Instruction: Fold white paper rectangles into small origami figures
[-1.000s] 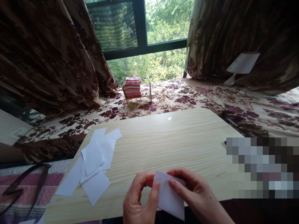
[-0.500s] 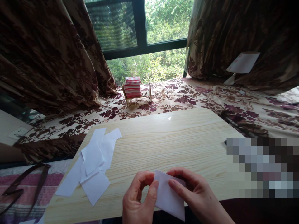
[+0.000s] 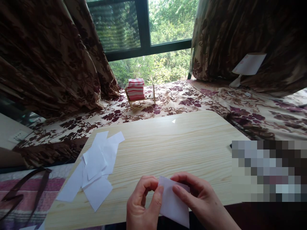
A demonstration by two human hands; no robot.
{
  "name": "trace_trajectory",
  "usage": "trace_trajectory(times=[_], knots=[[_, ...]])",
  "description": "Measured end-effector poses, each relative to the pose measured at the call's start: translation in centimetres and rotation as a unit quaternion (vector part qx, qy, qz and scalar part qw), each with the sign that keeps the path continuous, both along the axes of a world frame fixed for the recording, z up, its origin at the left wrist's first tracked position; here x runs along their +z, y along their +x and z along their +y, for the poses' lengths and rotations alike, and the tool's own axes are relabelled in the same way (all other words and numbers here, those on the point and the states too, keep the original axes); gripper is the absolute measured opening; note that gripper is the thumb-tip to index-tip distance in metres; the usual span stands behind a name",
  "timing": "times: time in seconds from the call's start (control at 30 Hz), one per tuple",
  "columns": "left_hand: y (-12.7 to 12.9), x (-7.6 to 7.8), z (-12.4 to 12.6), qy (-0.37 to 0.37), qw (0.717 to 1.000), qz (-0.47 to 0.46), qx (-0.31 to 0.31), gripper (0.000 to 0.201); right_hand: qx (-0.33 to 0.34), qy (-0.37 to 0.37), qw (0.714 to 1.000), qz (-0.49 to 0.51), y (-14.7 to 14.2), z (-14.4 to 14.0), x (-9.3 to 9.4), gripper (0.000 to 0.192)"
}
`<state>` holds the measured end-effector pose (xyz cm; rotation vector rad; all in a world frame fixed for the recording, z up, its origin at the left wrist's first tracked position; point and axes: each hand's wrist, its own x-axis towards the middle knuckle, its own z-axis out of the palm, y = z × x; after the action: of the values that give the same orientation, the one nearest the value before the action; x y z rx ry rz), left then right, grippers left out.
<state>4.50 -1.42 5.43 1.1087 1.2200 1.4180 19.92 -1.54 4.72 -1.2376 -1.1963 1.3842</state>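
Near the front edge of the wooden table (image 3: pixel 153 159), a small white sheet of paper (image 3: pixel 174 203) is held up between my two hands. My left hand (image 3: pixel 145 203) pinches its upper left corner between thumb and fingers. The thumb of my right hand (image 3: pixel 200 196) presses on the paper's face near the upper right, with the fingers behind it. The paper is tilted, its lower corner hanging past the table's front edge. Whether it is folded I cannot tell.
Several white paper pieces (image 3: pixel 96 159) overlap on the table's left side. Folded striped cloths (image 3: pixel 136 89) sit on a small stand beyond the table. A lamp (image 3: pixel 249 64) stands at the back right. A dark strap (image 3: pixel 40 188) lies at left; a blurred-out patch covers the right edge.
Hardly anything differs. My left hand and the paper have shifted very slightly, and both hands keep the same hold.
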Motion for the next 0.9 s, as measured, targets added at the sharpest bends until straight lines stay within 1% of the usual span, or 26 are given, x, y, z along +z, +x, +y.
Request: trace_trajectory(times=[0.13, 0.33, 0.5, 0.7, 0.8, 0.9], knots=[[0.05, -0.01, 0.03, -0.003, 1.0, -0.003, -0.005, 0.015, -0.002, 0.002, 1.0, -0.005, -0.01, -0.05, 0.04, 0.023], [0.16, 0.12, -0.06, -0.004, 1.0, 0.01, 0.03, 0.014, -0.014, -0.001, 1.0, 0.001, -0.1, -0.13, -0.05, 0.023], [0.11, 0.17, -0.22, -0.035, 0.998, 0.024, 0.045, 0.022, -0.022, -0.001, 1.0, -0.001, -0.12, -0.22, 0.0, 0.023], [0.04, 0.24, -0.33, -0.036, 0.997, 0.032, 0.052, 0.029, -0.021, 0.0, 0.999, -0.028, -0.05, -0.18, 0.34, 0.026], [0.11, 0.21, -0.38, -0.03, 0.998, 0.025, 0.058, 0.03, -0.01, 0.007, 0.999, -0.046, -0.01, -0.15, 0.49, 0.026], [0.22, 0.08, -0.5, -0.013, 0.998, 0.021, 0.061, 0.027, 0.012, 0.021, 0.998, -0.061, -0.04, -0.03, 0.72, 0.025]])
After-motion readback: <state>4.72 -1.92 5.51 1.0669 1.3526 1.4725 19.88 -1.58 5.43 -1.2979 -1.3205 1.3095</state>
